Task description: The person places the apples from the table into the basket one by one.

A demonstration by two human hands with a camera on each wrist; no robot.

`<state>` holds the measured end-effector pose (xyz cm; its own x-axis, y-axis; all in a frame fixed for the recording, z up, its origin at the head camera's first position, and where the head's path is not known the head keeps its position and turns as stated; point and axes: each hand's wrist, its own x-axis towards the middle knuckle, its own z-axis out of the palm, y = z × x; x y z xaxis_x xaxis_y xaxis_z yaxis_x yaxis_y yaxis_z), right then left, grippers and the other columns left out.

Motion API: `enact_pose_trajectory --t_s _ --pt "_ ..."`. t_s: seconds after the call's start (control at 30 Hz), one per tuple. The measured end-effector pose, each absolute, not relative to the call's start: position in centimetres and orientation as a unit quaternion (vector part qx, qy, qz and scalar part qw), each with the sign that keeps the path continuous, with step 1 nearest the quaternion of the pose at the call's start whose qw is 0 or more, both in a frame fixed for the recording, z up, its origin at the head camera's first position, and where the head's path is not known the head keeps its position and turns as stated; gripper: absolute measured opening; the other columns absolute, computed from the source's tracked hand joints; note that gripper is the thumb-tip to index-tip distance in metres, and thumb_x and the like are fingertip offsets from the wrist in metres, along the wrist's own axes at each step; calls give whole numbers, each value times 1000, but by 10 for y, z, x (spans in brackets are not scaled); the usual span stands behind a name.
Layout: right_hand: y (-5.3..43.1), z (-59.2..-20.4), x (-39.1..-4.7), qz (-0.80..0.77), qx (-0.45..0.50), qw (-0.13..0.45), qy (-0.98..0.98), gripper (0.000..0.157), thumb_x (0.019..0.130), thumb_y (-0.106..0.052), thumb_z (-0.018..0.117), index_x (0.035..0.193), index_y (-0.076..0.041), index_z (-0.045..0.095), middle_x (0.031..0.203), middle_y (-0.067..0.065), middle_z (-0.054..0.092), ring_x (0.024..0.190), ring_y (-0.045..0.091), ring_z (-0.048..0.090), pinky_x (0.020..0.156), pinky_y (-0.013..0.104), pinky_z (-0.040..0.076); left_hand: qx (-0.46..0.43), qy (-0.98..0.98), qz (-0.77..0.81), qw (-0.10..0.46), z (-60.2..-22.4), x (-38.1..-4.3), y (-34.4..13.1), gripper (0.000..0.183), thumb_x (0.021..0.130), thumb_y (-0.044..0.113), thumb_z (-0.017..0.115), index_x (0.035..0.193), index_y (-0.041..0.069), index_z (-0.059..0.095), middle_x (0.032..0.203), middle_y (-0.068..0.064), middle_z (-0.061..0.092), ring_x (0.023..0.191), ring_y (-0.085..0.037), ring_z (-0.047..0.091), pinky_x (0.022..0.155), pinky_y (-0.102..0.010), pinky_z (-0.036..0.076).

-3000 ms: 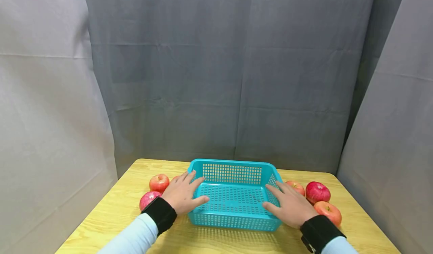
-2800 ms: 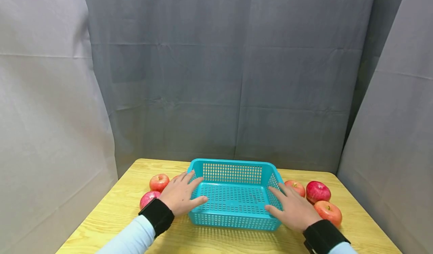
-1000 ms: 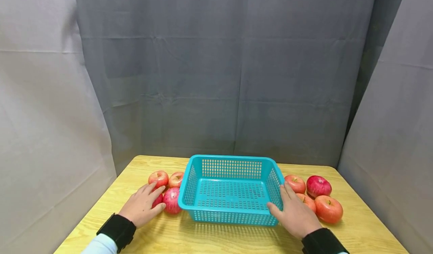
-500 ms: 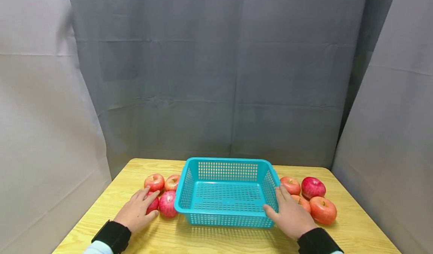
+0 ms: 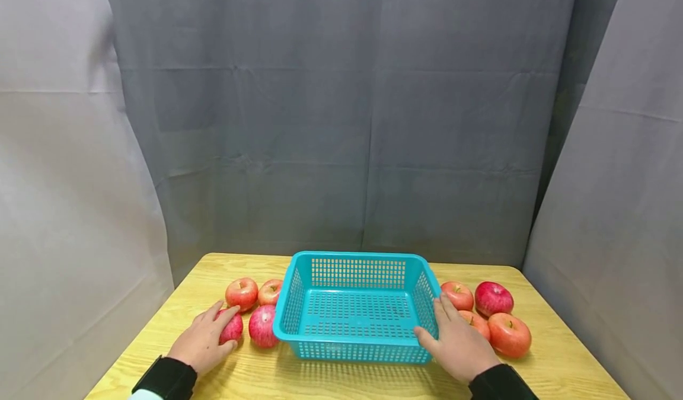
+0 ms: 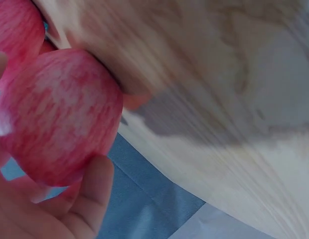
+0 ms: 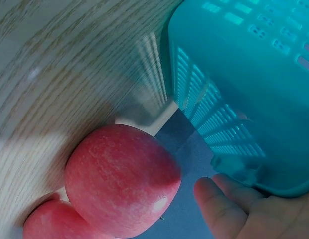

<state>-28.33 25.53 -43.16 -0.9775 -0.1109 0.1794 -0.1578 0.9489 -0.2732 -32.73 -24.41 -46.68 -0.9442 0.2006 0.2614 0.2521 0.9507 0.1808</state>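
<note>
My left hand [image 5: 198, 342] holds a dark-red apple [image 6: 60, 117] low at the table's left side; in the left wrist view the fingers curl about it. A second dark-red apple [image 5: 263, 326] sits to its right, apart from it. Two lighter apples lie behind, one an orange-red apple [image 5: 242, 294]. A blue-green plastic basket [image 5: 357, 352] stands in the middle with nothing in it. At its right side my right hand [image 5: 463, 345] grips the rim, fingers along the outside and thumb over the front corner. In the right wrist view the thumb is hidden.
Several apples lie right of the basket beside my right hand, among them a magenta apple [image 5: 494, 298] and an orange-red apple [image 5: 509, 335]. The wooden table [image 5: 368, 385] ends at a grey cloth [image 5: 341, 151]; pale cloths hang at both sides.
My left hand has left the basket's left side, reached the dark-red apple and drawn it slightly left, away from its neighbour. My right hand has settled onto the basket's right rim.
</note>
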Motion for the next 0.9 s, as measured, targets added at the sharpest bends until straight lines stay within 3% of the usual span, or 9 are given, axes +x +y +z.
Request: enact_pose_trajectory --t_s 0.47,0.9 --pt "253 -433 -287 153 66 85 -982 107 83 -81 29 143 8 28 150 26 20 130 39 28 94 62 40 -104 -982 -86 130 -455 -328 -248 62 78 35 75 133 16 53 125 -20 50 106 -39 49 78 -62 49" --pt "255 -433 -283 160 77 103 -979 104 86 -78 29 142 10 30 149 28 22 131 40 27 97 62 36 -148 -966 -95 189 -421 -328 -238 65 78 33 75 136 17 50 121 -19 52 101 -37 51 72 -58 53"
